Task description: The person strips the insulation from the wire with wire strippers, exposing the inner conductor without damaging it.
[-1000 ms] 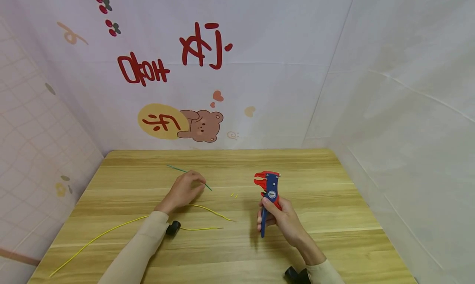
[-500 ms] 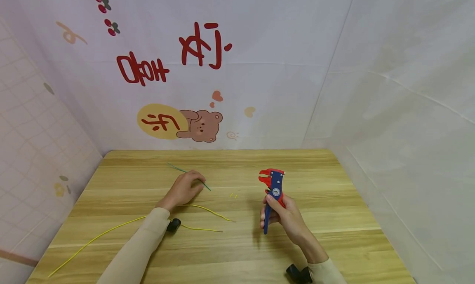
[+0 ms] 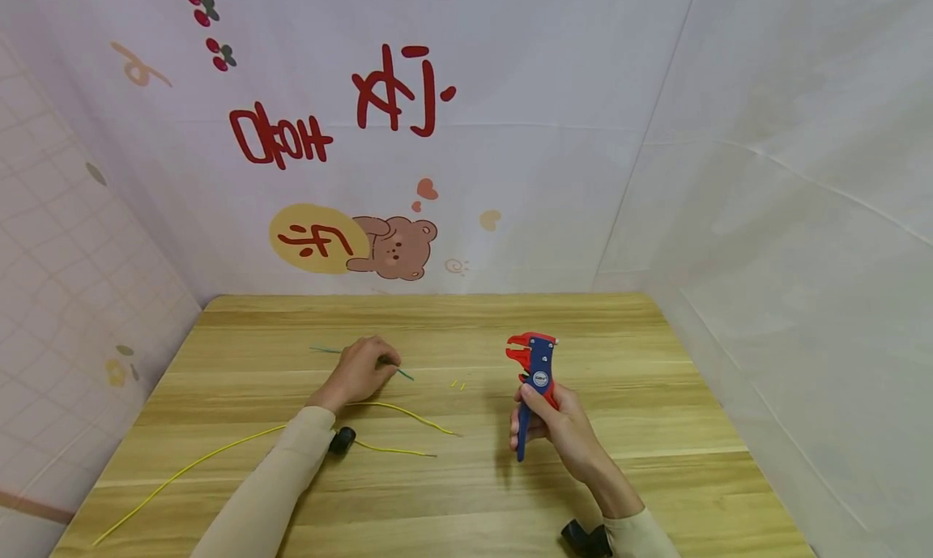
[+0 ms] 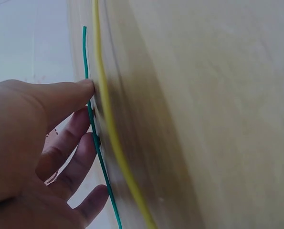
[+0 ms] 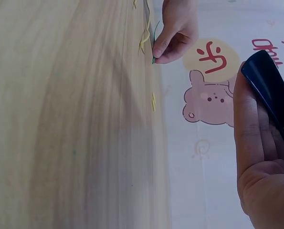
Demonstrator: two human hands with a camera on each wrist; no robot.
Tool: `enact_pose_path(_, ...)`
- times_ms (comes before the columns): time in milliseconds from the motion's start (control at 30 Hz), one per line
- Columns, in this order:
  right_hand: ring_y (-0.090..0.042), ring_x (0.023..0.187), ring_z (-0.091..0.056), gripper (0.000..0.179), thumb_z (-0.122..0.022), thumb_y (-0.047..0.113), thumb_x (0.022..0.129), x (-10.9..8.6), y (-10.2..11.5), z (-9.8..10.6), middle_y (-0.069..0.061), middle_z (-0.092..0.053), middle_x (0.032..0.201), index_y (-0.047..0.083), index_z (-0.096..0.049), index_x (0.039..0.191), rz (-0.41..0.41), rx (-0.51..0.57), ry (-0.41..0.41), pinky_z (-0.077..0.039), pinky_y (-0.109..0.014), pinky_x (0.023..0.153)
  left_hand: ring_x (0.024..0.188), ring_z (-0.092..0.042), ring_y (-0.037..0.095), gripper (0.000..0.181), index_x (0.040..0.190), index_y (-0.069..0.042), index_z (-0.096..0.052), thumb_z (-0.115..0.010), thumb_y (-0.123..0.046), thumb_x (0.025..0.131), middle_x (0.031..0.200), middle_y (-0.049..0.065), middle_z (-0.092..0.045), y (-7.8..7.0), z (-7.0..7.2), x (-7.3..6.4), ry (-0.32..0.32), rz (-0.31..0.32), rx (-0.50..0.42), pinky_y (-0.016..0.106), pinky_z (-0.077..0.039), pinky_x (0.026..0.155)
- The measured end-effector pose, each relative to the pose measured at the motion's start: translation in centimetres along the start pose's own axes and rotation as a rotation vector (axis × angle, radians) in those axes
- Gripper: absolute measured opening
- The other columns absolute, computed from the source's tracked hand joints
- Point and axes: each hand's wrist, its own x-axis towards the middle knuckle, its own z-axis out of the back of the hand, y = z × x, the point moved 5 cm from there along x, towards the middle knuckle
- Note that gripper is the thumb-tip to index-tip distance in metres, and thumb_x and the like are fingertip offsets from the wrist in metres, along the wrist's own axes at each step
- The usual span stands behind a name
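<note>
My left hand (image 3: 362,370) is low over the left middle of the table, pinching a thin green wire (image 4: 86,55) between thumb and fingers. One end of that wire pokes out past the fingertips, while the other trails leftward behind the hand in the head view. My right hand (image 3: 567,436) grips a red and blue wire stripper (image 3: 540,362) by its blue handles, with the thumb on top. The stripper's red jaws stand apart, point left and have nothing between them. In the right wrist view only part of a dark handle (image 5: 268,90) shows.
A long yellow wire (image 3: 197,462) curves along the table's left side and passes under the left arm. Two yellow wire ends (image 3: 423,419) with bare tips point right. Small yellow insulation bits (image 3: 457,385) lie mid-table (image 3: 466,501). Printed cloth walls (image 3: 510,161) stand behind and beside.
The green wire has turned in my left fingers, its left part swinging nearer and lying flatter. The right hand moved slightly right with the stripper, then stayed nearly still.
</note>
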Motion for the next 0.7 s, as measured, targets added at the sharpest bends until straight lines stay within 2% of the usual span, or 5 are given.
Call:
enact_pose_path(200,-0.018,0.076,-0.082,0.035,-0.048,0.036,0.123,0.07,-0.05,-0.15,-0.002,-0.077,0.09,0.003,-0.058,0.125,0.0,0.003,0.005,-0.072,-0.04,0.076,0.105,-0.069,0.033,0.006,0.097,-0.012,-0.082,-0.083,-0.013,0.103,0.107,0.006,-0.077,0.12,-0.05,-0.16,0.013,0.02,0.034,0.064,-0.05,0.093)
enact_pose_path(333,-0.018,0.076,-0.082,0.035,-0.048,0.036,0.123,0.08,-0.04,-0.2,-0.003,-0.077,0.09,0.002,-0.058,0.125,0.003,0.001,0.006,-0.072,-0.041,0.075,0.11,-0.067,0.034,0.008,0.097,-0.015,-0.08,-0.08,-0.012,0.105,0.111,0.006,-0.076,0.32,-0.11,-0.22,0.053,0.059,0.029,0.066,-0.046,0.098)
enact_pose_path(467,-0.018,0.076,-0.082,0.036,-0.049,0.036,0.123,0.07,-0.06,-0.22,-0.003,-0.077,0.09,0.002,-0.059,0.124,-0.002,-0.004,0.004,-0.072,-0.041,0.075,0.107,-0.064,0.03,0.009,0.1,-0.016,-0.079,-0.076,-0.013,0.108,0.108,0.004,-0.073,0.35,-0.12,-0.25,0.075,0.086,0.022,0.064,-0.043,0.1)
enact_pose_path(600,-0.018,0.076,-0.082,0.036,-0.049,0.036,0.123,0.0,-0.1,-0.24,-0.003,-0.077,0.089,0.002,-0.059,0.123,-0.003,-0.014,0.003,-0.072,-0.04,0.075,0.1,-0.061,0.024,0.007,0.103,-0.014,-0.077,-0.075,-0.014,0.11,0.1,0.002,-0.071,0.46,-0.06,-0.28,0.068,0.092,0.007,0.059,-0.041,0.097)
enact_pose_path(700,-0.018,0.075,-0.082,0.035,-0.049,0.035,0.123,0.04,-0.1,-0.25,-0.003,-0.077,0.089,0.002,-0.059,0.122,-0.001,-0.02,0.011,-0.071,-0.04,0.075,0.097,-0.06,0.022,0.007,0.104,-0.012,-0.077,-0.074,-0.015,0.11,0.098,0.002,-0.071,0.57,0.18,-0.38,0.037,0.074,0.005,0.056,-0.041,0.094)
